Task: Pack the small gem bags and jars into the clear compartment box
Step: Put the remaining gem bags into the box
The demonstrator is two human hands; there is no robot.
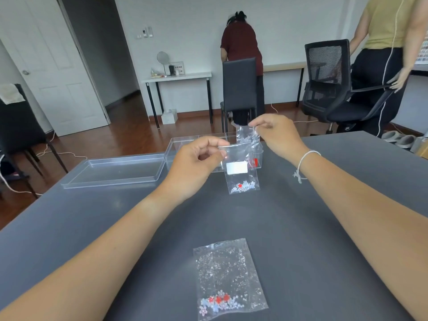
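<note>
My left hand [196,165] pinches the top corner of a small clear gem bag [240,172] with a white label and pale and red gems at its bottom; the bag hangs just above the table. My right hand [278,135] holds a second small gem bag [246,135] by its top, over the clear compartment box [180,144] at the table's far edge. Something red [254,162] shows inside the box behind the first bag. A larger gem bag [229,279] with flower-shaped beads lies flat near me.
The box's clear lid [115,170] lies upside down left of the box on the grey table [324,228]. Beyond the table are black chairs [240,86], a white side table [178,77] and two people standing at the back.
</note>
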